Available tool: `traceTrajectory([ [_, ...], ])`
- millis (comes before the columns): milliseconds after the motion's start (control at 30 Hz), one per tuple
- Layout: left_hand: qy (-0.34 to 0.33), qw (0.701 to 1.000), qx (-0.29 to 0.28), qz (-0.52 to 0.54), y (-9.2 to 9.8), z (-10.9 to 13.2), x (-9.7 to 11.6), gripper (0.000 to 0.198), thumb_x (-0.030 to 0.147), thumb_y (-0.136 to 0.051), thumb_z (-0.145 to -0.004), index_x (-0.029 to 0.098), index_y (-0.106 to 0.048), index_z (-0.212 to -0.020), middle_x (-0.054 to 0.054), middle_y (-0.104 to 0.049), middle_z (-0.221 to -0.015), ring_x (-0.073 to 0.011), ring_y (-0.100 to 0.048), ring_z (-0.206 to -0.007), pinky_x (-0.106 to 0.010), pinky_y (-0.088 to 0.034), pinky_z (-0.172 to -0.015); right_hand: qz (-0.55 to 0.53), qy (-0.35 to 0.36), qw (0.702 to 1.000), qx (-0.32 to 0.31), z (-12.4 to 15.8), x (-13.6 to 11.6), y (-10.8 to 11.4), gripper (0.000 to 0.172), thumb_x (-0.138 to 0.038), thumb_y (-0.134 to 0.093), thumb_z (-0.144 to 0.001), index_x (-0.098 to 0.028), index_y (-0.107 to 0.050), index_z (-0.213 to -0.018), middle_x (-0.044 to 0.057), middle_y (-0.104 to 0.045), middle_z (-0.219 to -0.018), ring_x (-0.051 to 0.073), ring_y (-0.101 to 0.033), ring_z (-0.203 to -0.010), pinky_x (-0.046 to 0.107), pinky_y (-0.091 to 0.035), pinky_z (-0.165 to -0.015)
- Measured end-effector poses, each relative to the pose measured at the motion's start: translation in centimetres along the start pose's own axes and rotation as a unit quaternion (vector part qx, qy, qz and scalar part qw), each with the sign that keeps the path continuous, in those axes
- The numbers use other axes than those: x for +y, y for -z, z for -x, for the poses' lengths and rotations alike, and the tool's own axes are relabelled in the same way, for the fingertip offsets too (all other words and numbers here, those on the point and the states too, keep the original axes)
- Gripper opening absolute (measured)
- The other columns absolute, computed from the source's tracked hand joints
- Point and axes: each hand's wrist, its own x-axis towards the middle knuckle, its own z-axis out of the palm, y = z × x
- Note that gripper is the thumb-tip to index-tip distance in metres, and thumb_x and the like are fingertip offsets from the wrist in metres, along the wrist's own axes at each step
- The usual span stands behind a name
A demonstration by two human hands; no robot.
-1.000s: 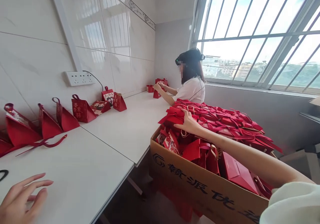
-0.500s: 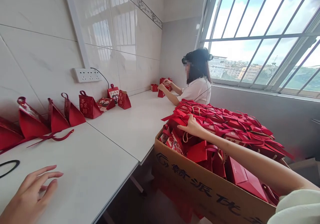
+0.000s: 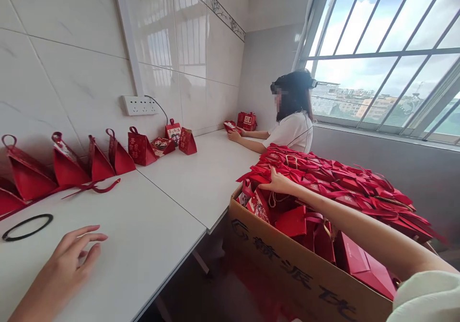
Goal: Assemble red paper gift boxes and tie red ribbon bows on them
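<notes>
A pale tiled wall (image 3: pixel 89 63) runs along the left side of the head view, with a white socket strip (image 3: pixel 140 105) fixed to it; a barred window (image 3: pixel 381 49) fills the far right. Below the wall stands a white table (image 3: pixel 161 231). A row of red boxes (image 3: pixel 98 161), many with loop handles, lines its far left edge. A dark red ribbon (image 3: pixel 97 186) lies just in front of them, and a black ring (image 3: pixel 27 227) lies nearer, at the left.

The left hand (image 3: pixel 75 255) is over the near left part of the table, fingers loosely spread and slightly bent, with nothing in its grasp; the ring is near it.

On the right, a cardboard carton (image 3: pixel 294 269) with black writing holds red boxes, and ribbon-tied red boxes (image 3: pixel 312 164) are packed close together at its far side. The right hand (image 3: pixel 278 183) reaches to the near left edge of these; its fingers are partly hidden, so I cannot tell how far they close or whether they grip.

At the table's far end, a co-worker (image 3: pixel 291 128) in white holds a small red box (image 3: pixel 231 126) in both hands.
</notes>
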Motion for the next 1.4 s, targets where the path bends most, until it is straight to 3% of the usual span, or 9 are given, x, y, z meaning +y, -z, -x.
traceTrajectory([
  [100, 0.067, 0.996, -0.039, 0.034, 1.2, 0.5, 2.7, 0.023, 0.043, -0.049, -0.075, 0.026, -0.062, -0.085, 0.002, -0.052, -0.116, -0.0125, -0.061, -0.074, -0.027, -0.054, -0.066, 0.023, 0.015, 0.999, -0.021, 0.6, 0.0, 0.4, 0.085, -0.058, -0.051, -0.079, -0.006, -0.027, -0.141, 0.024, -0.061, -0.114, 0.033, -0.061, -0.108, 0.037, -0.045, -0.085],
  [233, 0.039, 0.997, -0.043, 0.047, 2.0, 1.4, 5.6, 0.027, 0.035, -0.039, -0.080, 0.020, -0.061, -0.083, -0.006, -0.053, -0.115, -0.0129, -0.059, -0.068, -0.031, -0.052, -0.070, 0.079, 0.020, 0.995, -0.065, 0.3, 0.2, 2.4, 0.080, -0.061, -0.051, -0.078, -0.004, -0.042, -0.133, 0.024, -0.068, -0.077, 0.037, -0.069, -0.078, 0.042, -0.045, -0.069],
  [333, 0.030, 0.998, -0.038, 0.040, 1.9, 1.8, 6.1, 0.027, 0.030, -0.034, -0.082, 0.019, -0.059, -0.084, -0.009, -0.053, -0.115, -0.0127, -0.058, -0.063, -0.031, -0.051, -0.065, 0.120, 0.056, 0.991, -0.020, -1.7, -1.6, 4.0, 0.071, -0.054, -0.062, -0.074, -0.012, -0.047, -0.129, 0.030, -0.067, -0.095, 0.040, -0.065, -0.096, 0.046, -0.041, -0.078],
  [533, 0.038, 0.997, -0.049, 0.044, 2.0, 2.5, 6.3, 0.023, 0.026, -0.033, -0.084, 0.019, -0.055, -0.084, -0.008, -0.051, -0.118, -0.0089, -0.049, -0.051, -0.031, -0.046, -0.057, 0.159, 0.239, 0.958, -0.026, -1.6, -12.2, 4.1, 0.055, -0.049, -0.050, -0.083, -0.019, -0.048, -0.128, 0.020, -0.068, -0.099, 0.035, -0.064, -0.096, 0.044, -0.042, -0.078],
  [733, 0.043, 0.996, -0.053, 0.062, 1.6, 2.4, 6.3, 0.021, 0.019, -0.034, -0.083, 0.018, -0.055, -0.084, -0.008, -0.050, -0.118, -0.0065, -0.042, -0.048, -0.030, -0.045, -0.059, 0.230, 0.315, 0.917, -0.083, -0.1, -21.7, 0.3, 0.038, -0.039, -0.056, -0.080, -0.017, -0.061, -0.110, 0.017, -0.067, -0.105, 0.036, -0.063, -0.098, 0.044, -0.044, -0.075],
  [933, 0.059, 0.992, -0.057, 0.100, 1.5, 2.2, 6.4, 0.018, 0.017, -0.040, -0.082, 0.017, -0.057, -0.085, -0.009, -0.050, -0.120, -0.0056, -0.038, -0.049, -0.032, -0.046, -0.068, 0.224, 0.399, 0.888, -0.047, -0.2, -29.1, -3.7, 0.026, -0.028, -0.044, -0.088, -0.016, -0.063, -0.100, 0.017, -0.065, -0.105, 0.034, -0.064, -0.094, 0.041, -0.044, -0.071],
  [1200, 0.047, 0.989, 0.001, 0.143, 1.4, 1.8, 5.7, 0.011, 0.013, -0.043, -0.074, 0.020, -0.052, -0.072, -0.003, -0.056, -0.076, -0.0150, -0.049, -0.071, -0.028, -0.043, -0.068, 0.148, 0.539, 0.829, -0.020, 4.9, -41.0, -6.3, 0.026, -0.024, -0.045, -0.088, -0.015, -0.064, -0.103, 0.018, -0.065, -0.109, 0.034, -0.062, -0.100, 0.041, -0.046, -0.077],
  [1300, 0.037, 0.986, 0.019, 0.163, 1.9, 2.1, 5.6, 0.007, 0.016, -0.043, -0.072, 0.019, -0.048, -0.069, 0.000, -0.050, -0.070, -0.0123, -0.045, -0.062, -0.026, -0.039, -0.062, 0.124, 0.538, 0.833, -0.034, 5.6, -44.2, -5.6, 0.026, -0.029, -0.050, -0.087, -0.017, -0.064, -0.106, 0.016, -0.063, -0.113, 0.033, -0.059, -0.107, 0.040, -0.045, -0.082],
  [1400, 0.074, 0.980, 0.030, 0.182, 2.6, 2.2, 5.3, 0.008, 0.020, -0.040, -0.074, 0.020, -0.044, -0.068, 0.003, -0.044, -0.064, -0.0106, -0.037, -0.053, -0.024, -0.033, -0.053, 0.103, 0.482, 0.870, -0.031, 2.5, -45.0, -4.6, 0.034, -0.039, -0.041, -0.094, -0.020, -0.058, -0.117, 0.012, -0.060, -0.118, 0.028, -0.058, -0.108, 0.038, -0.047, -0.082],
])
